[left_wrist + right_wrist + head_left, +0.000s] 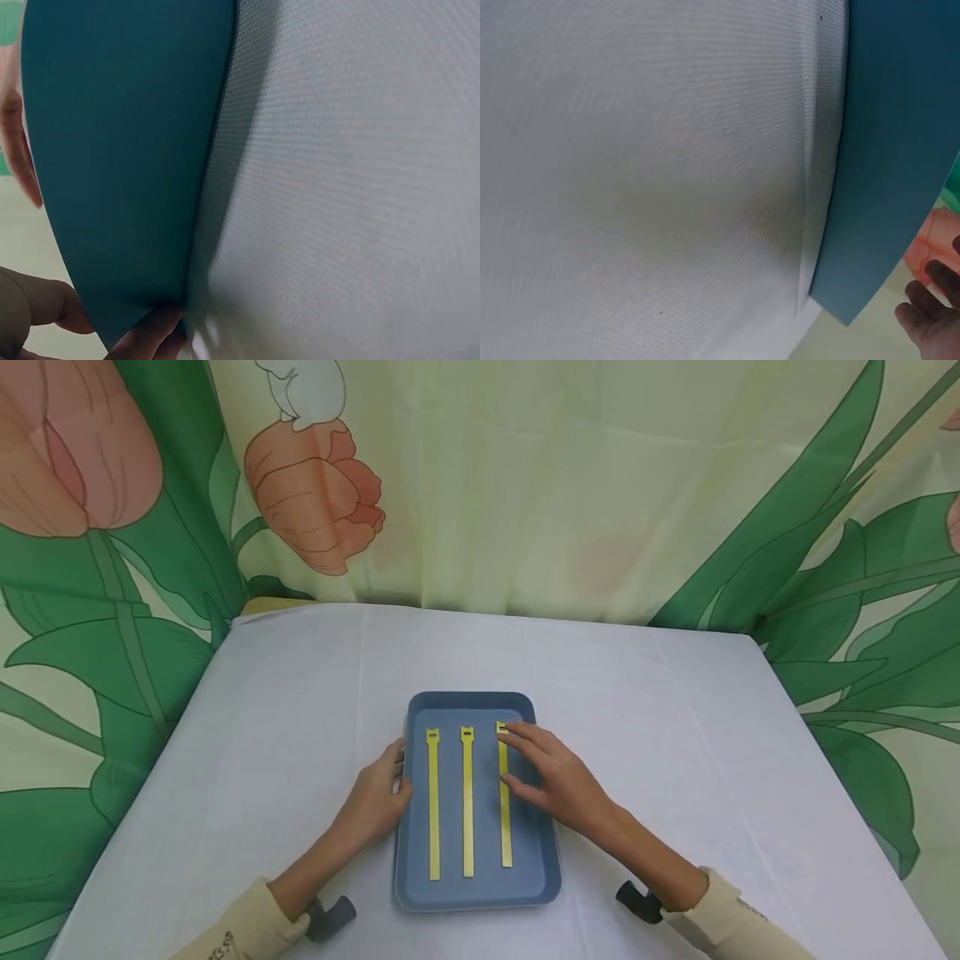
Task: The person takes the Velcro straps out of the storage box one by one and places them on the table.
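A blue-grey rectangular tray (486,893) lies on the table with three yellow slotted-head cable straps inside, side by side lengthwise: a left strap (433,810), a middle strap (468,810) and a right strap (506,831). My left hand (375,793) holds the tray's left side, thumb at the rim and fingers against the outer wall, as the left wrist view also shows. Over the right strap is my right hand (562,777), its fingers spread and slightly bent near the slotted head, which they partly cover. Whether they touch it I cannot tell. The right wrist view shows nothing held in those fingers (922,300).
A white cloth covers the table (660,735). Behind it hangs a curtain (525,485) printed with flowers and leaves. Dark wrist-worn devices sit by the left cuff (330,918) and the right cuff (640,902).
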### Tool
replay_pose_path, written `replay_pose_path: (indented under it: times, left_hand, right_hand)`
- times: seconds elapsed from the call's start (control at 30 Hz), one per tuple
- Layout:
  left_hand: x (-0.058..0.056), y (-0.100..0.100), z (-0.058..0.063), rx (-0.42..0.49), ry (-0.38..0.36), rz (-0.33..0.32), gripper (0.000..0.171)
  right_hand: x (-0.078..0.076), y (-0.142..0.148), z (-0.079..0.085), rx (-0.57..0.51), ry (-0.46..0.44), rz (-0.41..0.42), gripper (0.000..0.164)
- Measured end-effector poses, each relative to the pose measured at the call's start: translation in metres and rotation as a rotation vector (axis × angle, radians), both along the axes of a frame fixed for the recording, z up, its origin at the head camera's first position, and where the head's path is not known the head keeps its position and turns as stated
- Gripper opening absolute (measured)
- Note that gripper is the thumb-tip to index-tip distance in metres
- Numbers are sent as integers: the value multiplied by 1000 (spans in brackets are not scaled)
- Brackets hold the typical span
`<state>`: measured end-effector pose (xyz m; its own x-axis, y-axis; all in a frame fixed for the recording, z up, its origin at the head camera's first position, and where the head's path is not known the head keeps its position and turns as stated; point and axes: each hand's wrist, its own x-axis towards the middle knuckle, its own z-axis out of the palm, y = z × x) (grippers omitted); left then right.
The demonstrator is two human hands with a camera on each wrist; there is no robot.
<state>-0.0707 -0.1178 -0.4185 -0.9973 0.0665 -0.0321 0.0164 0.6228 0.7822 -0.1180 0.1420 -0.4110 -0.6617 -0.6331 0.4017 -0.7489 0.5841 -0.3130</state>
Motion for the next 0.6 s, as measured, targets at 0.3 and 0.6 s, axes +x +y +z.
replay_pose_path:
  times: [0.3,0.6]
  left_hand:
    - [0,0,1,-4,-9,6,58]
    - [1,1,1,6,-10,10,58]
  right_hand:
    - [1,-3,0,12,-4,9,58]
    - [1,-6,2,5,19,41,55]
